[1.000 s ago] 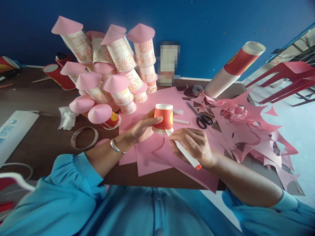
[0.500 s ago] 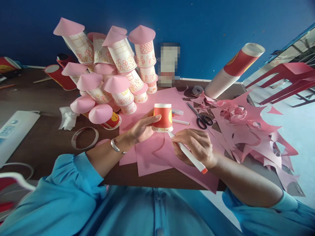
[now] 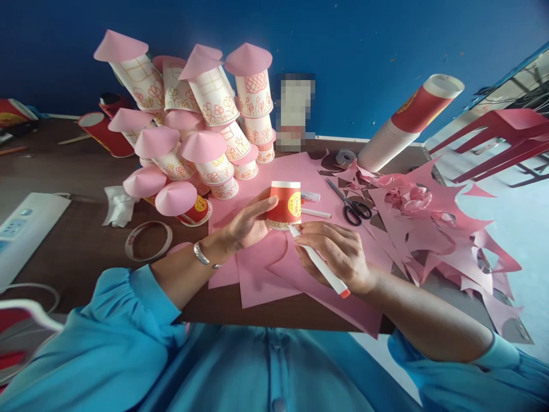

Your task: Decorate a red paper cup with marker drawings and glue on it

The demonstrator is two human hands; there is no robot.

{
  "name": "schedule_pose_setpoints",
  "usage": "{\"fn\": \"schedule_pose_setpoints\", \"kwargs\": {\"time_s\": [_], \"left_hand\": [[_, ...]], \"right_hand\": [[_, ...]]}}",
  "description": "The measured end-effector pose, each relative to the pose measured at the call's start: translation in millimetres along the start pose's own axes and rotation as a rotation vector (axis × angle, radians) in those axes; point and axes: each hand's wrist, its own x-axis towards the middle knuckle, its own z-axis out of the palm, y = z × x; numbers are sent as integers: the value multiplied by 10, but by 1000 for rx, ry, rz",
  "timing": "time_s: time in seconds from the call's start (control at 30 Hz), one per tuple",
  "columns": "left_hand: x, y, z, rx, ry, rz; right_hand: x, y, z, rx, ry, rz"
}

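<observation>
My left hand (image 3: 249, 222) is closed on a red paper cup (image 3: 281, 203) with a yellow emblem, its white rim at the top. Small drawn marks run along the pale band at the cup's lower edge. Between the fingers of my right hand (image 3: 338, 252) is a white marker pen (image 3: 323, 269) with an orange end, its tip at that band. Beneath both hands lie overlapping sheets of pink paper (image 3: 261, 277). Just behind the cup, another white marker (image 3: 316, 213) rests on the paper.
Paper-cup towers with pink cone roofs (image 3: 206, 146) stand at back left. Black scissors (image 3: 355, 209), a tape roll (image 3: 345, 157), pink scraps (image 3: 441, 229) and a tall cup stack (image 3: 398, 131) are on the right. A tape ring (image 3: 148, 241) lies left. A red stool (image 3: 510, 131) stands beyond the table.
The cup has turned slightly in my left hand, so more of its yellow emblem shows. My right hand has shifted a little left with the marker, whose tip moved left along the band.
</observation>
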Motion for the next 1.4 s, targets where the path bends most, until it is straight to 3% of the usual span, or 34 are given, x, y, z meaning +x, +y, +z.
{"fn": "schedule_pose_setpoints", "kwargs": {"time_s": [0.13, 0.7, 1.4], "left_hand": [[-17, 39, 25, 116, -36, -19], [60, 20, 67, 26, -31, -54], [20, -9, -6, 49, -43, -51]], "right_hand": [[22, -3, -5, 10, 15, -41], [15, -4, -46, 12, -16, -16], [35, -3, -27, 8, -24, -6]]}}
